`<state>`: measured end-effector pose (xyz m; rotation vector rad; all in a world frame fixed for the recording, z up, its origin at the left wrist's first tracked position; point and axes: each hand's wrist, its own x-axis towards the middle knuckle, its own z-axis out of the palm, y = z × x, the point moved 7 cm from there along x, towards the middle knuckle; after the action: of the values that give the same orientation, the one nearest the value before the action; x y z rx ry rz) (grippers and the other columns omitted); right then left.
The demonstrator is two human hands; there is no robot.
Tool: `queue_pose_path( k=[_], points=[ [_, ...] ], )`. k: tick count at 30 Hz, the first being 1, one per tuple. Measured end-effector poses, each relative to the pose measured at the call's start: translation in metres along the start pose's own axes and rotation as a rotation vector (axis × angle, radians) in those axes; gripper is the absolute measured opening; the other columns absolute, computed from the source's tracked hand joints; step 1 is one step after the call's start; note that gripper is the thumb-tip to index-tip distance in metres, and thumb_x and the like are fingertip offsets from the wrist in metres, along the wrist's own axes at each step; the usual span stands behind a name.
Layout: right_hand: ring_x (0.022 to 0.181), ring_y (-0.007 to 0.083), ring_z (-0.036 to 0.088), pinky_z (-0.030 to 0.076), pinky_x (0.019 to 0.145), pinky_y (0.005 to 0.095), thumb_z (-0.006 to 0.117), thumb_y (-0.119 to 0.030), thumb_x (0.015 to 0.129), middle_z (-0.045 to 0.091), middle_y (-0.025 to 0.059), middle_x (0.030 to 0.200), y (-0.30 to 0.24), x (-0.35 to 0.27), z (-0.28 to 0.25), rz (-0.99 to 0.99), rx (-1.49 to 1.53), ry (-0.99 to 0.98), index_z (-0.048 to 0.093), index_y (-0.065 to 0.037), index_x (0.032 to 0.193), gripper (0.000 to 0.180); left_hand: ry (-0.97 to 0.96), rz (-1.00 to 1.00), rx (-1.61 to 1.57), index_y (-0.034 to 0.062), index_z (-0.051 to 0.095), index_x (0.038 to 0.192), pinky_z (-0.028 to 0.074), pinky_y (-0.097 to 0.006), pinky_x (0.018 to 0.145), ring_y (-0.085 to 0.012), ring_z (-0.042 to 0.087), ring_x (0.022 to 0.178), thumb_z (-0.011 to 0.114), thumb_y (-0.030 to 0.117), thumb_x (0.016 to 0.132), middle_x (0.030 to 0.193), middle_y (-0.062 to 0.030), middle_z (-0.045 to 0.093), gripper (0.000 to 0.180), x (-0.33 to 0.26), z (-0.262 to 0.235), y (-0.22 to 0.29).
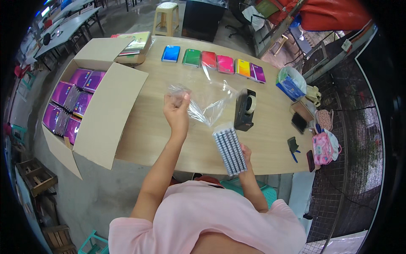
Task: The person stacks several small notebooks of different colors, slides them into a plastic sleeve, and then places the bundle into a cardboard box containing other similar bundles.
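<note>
Wooden table (169, 139), open cardboard box (105, 114) at left edge. Clear plastic bag (207, 103) raised above tabletop, its corner pinched in left hand (176, 111) fingertips. Spiral notebook stack (230, 148) upright, right hand (245, 154) fingers wrapped behind it. Tape dispenser (245, 109) just beside.

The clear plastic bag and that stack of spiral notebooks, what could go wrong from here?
1. The left hand pinches only one edge of the clear plastic bag, so the thin film might slip or tear.
2. The right hand grips the stack of spiral notebooks by its lower end; it could fan apart.
3. The tape dispenser stands close beside the bag and could snag it.
</note>
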<state>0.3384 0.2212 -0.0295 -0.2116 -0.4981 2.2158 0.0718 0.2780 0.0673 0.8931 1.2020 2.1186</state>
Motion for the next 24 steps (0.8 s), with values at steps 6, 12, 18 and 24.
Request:
queue_pose_path(
  k=[6,12,18,24],
  points=[
    [0.088,0.035,0.068,0.061,0.07,0.0417,0.056,-0.038,0.087,0.062,0.0265,0.113,0.009,-0.02,-0.002,0.296,0.13,0.129,0.047,0.012,0.128,0.065,-0.29,0.226,0.328,0.0008,0.071,0.084,0.045,-0.027,0.06,-0.0124,0.058,0.071,0.073,0.0,0.076,0.105,-0.0064,0.057,0.009,0.005,0.055,0.047],
    [0.068,0.0322,0.062,0.06,0.056,0.0377,0.048,-0.038,0.089,0.058,0.0292,0.097,0.012,-0.014,0.019,0.298,0.223,0.089,0.05,0.01,0.125,0.061,-0.397,0.41,0.399,0.0027,0.069,0.084,0.045,-0.03,0.056,-0.0147,0.059,0.064,0.072,0.001,0.075,0.104,-0.0062,0.059,0.01,0.009,0.078,0.038],
    [0.097,0.0317,0.065,0.06,0.078,0.0369,0.052,-0.041,0.09,0.06,0.0279,0.111,0.022,-0.059,-0.002,0.199,-0.836,0.274,0.049,0.007,0.13,0.063,-0.269,0.583,0.611,0.0068,0.066,0.092,0.05,-0.041,0.062,-0.03,0.064,0.075,0.067,0.01,0.08,0.105,-0.0107,0.06,0.012,0.096,0.062,0.061],
    [0.085,0.0372,0.065,0.059,0.066,0.0391,0.054,-0.028,0.094,0.058,0.03,0.104,0.073,-0.092,-0.034,0.363,-0.117,0.312,0.049,0.012,0.12,0.048,-0.405,0.506,1.215,0.0174,0.045,0.133,0.053,-0.05,0.072,-0.0429,0.061,0.095,0.063,0.01,0.079,0.119,-0.0219,0.05,0.058,0.096,0.075,0.03]
  ],
)
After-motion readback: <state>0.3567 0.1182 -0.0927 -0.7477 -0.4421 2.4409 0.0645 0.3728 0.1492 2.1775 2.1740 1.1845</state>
